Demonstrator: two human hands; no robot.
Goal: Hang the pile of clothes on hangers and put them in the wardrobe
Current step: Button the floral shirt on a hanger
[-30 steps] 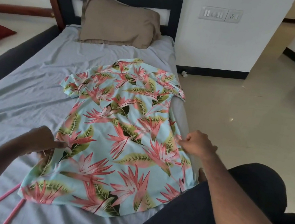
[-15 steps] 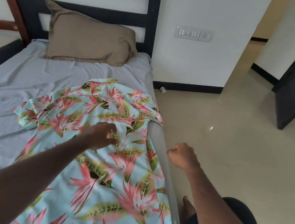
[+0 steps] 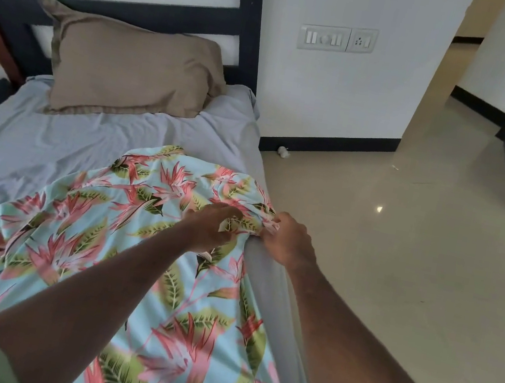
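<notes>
On the bed's [image 3: 48,155] smooth grey sheet lay the thin floral shirt [image 3: 148,240]; both hands, left [image 3: 209,227] and right [image 3: 289,243], had moved together, pinching its bunched shoulder at the mattress edge.

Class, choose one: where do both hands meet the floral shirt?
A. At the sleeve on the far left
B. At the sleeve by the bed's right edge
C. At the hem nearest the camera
B: the left hand and the right hand both grip the floral shirt at its sleeve by the bed's right edge.

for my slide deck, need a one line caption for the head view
Both hands, left hand and right hand, gather the floral short-sleeved shirt at the edge of the grey-sheeted bed.
</notes>
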